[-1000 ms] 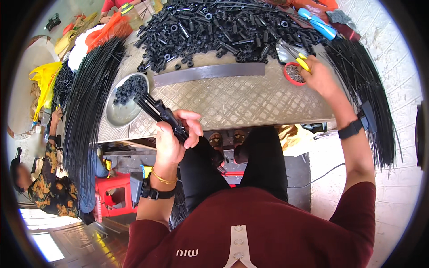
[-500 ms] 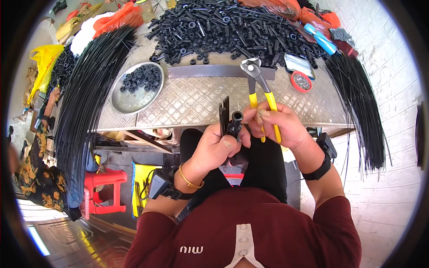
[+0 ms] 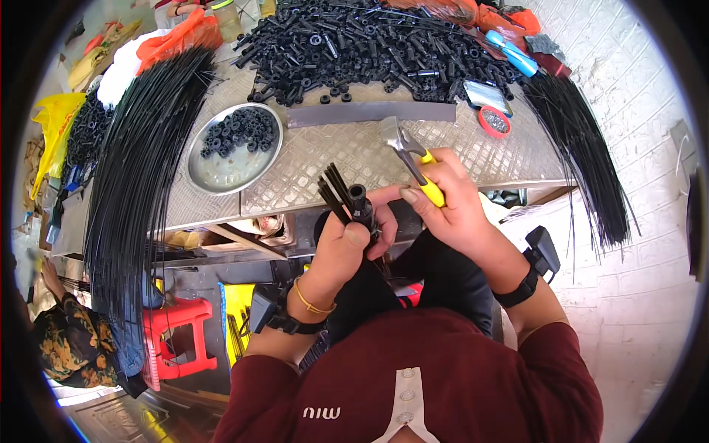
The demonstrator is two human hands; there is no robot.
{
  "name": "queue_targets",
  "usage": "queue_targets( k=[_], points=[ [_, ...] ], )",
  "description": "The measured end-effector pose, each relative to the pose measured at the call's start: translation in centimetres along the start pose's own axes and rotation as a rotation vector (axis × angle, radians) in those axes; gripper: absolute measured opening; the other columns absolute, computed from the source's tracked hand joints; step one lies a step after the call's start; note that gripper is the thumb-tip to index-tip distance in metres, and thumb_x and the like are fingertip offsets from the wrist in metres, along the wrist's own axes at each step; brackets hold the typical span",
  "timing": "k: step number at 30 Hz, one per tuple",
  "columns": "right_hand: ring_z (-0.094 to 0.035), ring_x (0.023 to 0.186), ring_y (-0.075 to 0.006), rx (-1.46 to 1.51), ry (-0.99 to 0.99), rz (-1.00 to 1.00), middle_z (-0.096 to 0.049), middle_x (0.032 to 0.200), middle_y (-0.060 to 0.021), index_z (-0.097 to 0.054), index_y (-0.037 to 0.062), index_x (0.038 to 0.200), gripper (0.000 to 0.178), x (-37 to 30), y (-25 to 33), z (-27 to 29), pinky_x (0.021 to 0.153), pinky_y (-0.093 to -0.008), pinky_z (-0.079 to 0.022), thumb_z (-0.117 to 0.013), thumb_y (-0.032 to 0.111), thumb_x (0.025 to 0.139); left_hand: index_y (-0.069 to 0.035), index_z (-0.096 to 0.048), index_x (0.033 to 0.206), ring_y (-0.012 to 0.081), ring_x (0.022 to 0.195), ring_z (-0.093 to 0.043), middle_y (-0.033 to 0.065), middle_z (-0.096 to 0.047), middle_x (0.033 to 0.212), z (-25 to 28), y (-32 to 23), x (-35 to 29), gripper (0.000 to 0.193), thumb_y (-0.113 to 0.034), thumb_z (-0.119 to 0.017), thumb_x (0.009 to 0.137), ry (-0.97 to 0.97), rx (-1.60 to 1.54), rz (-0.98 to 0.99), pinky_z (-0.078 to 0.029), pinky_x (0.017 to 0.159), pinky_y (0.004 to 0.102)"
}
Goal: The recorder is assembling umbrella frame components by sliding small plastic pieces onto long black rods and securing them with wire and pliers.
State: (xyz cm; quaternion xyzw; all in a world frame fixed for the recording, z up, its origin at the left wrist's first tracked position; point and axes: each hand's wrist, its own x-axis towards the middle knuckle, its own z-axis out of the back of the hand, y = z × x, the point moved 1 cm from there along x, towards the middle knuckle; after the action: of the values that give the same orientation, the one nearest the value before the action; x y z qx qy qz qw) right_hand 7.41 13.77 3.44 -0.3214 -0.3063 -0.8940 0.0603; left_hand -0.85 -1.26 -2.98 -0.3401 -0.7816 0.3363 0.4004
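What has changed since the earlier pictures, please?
The right hand has moved left and toward the body, from the red dish to beside the left hand, bringing yellow-handled pliers. The left hand has shifted right, away from the metal bowl. It still holds black rods and a black tube; the bowl and black heap stay put.

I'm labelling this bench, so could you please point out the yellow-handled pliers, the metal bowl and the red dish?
Yellow-handled pliers (image 3: 413, 168), head view: dark shank.
Metal bowl (image 3: 218, 174), head view: bare inside.
Red dish (image 3: 494, 133), head view: lower rim.
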Motion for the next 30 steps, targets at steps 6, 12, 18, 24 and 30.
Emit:
queue_targets(
  k=[6,12,18,24,30],
  points=[
    [-0.052,0.075,-0.0244,-0.235,0.036,0.347,-0.053,0.095,-0.0068,-0.066,0.0113,0.08,0.02,-1.1,-0.3,1.3,0.063,-0.0331,-0.045,-0.071,0.008,0.061,0.002,-0.051,0.12,0.0047,0.048,-0.038,0.0027,-0.052,0.066,-0.9,-0.5,0.1,0.085,-0.071,-0.042,0.079,0.03,-0.076,0.111,-0.03,0.044,0.0207],
    [-0.053,0.078,-0.0245,-0.074,-0.021,0.375,-0.053,0.094,-0.0084,-0.061,0.0087,0.081,0.016,-1.9,-0.6,3.3,0.064,-0.0345,-0.044,-0.07,0.009,0.068,0.007,-0.053,0.116,0.0034,0.046,-0.037,0.0004,-0.052,0.064,-3.7,-0.7,0.6,0.092,-0.075,-0.038,0.077,0.012,-0.009,0.124,-0.029,0.044,0.0193],
    [-0.049,0.076,-0.0119,1.152,-0.049,-0.396,-0.051,0.09,-0.0023,-0.054,0.0064,0.091,0.011,-4.4,-1.9,3.8,0.065,-0.0253,-0.04,-0.058,0.017,0.09,0.007,-0.052,0.112,0.0048,0.043,-0.036,-0.0005,-0.045,0.055,-6.2,0.1,2.1,0.093,-0.077,-0.038,0.074,-0.018,0.12,0.138,-0.029,0.04,0.0201],
    [-0.045,0.07,-0.0095,1.388,0.042,-0.501,-0.05,0.08,0.0001,-0.055,0.0073,0.084,0.016,-5.1,-3.9,3.4,0.063,-0.0234,-0.038,-0.057,0.022,0.09,0.006,-0.042,0.119,0.0067,0.044,-0.039,0.0037,-0.051,0.061,-7.3,1.8,4.0,0.091,-0.073,-0.044,0.075,-0.213,0.281,0.07,-0.032,0.043,0.0201],
    [-0.057,0.068,-0.0144,1.43,0.088,-0.637,-0.056,0.071,-0.0036,-0.055,0.0047,0.086,0.018,-5.1,-4.6,1.4,0.064,-0.0269,-0.044,-0.055,0.022,0.092,0.007,-0.035,0.131,0.0069,0.049,-0.044,0.0047,-0.057,0.066,-7.4,2.2,4.9,0.098,-0.074,-0.039,0.077,-0.255,0.363,0.13,-0.034,0.047,0.0196]
  ],
)
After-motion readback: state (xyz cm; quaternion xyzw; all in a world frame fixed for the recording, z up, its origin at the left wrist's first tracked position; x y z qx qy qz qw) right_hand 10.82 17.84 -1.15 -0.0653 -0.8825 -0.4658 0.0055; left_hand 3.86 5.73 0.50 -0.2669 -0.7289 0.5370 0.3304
